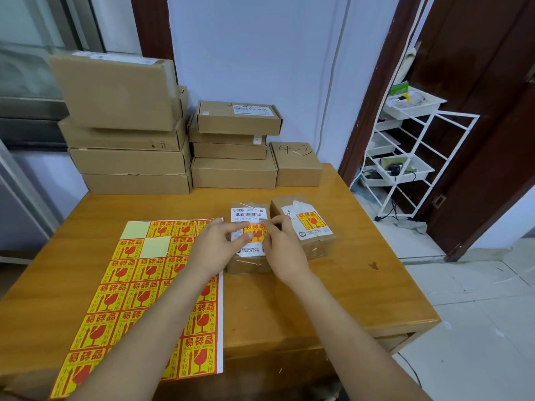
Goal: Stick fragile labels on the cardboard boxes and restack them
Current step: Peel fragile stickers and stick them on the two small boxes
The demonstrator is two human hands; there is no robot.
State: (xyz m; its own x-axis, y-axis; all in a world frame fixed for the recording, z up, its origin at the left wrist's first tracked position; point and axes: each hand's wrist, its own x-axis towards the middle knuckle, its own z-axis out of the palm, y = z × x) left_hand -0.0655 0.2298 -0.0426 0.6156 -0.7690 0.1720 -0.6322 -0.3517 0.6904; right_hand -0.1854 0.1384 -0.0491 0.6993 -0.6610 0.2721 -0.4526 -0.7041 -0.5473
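A small cardboard box [246, 264] with a white shipping label lies on the wooden table [333, 285] in front of me. A yellow-and-red fragile label [255, 231] lies on its top. My left hand [215, 247] and my right hand [282, 248] hold that label by its left and right edges, fingers pinched on it. To the right stands a second small box [307, 227] with a fragile label stuck on top. A sheet of fragile labels [139, 287] lies on the left under my left forearm, two squares peeled off.
Two stacks of flat cardboard boxes [130, 140] [234, 146] stand at the table's back against the wall, with a small box marked "4-3" [295, 163] beside them. A white wire rack [405, 157] stands on the floor to the right, by a dark door.
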